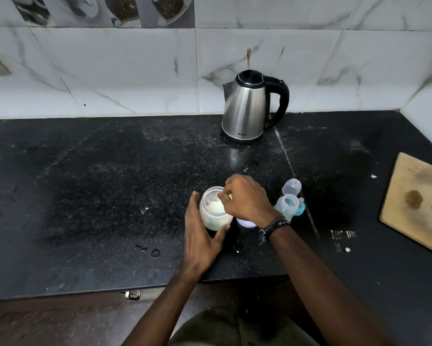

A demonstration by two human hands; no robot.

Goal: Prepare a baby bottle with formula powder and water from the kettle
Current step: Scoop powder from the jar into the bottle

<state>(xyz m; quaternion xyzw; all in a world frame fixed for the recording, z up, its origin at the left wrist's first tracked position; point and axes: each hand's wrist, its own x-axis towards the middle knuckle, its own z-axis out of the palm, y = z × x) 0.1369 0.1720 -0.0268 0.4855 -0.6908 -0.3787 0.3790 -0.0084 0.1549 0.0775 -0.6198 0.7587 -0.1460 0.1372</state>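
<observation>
A small clear jar (213,208) of white formula powder stands open on the black counter (97,196). My left hand (201,236) wraps its left and front side, thumb across the front. My right hand (247,199) hovers over the jar mouth, pinching a pale green scoop (220,207) that dips into the powder. Just right of that hand stands the clear baby bottle (287,204), open at the top, with its clear cap (292,186) behind it and a teal part (300,208) beside it. The steel kettle (247,108) stands at the back by the wall.
A white lid (245,223) lies partly hidden under my right wrist. A wooden cutting board (417,203) lies at the right edge. Spilled powder and a few water drops (155,252) mark the counter. The counter's front edge runs just below my left wrist.
</observation>
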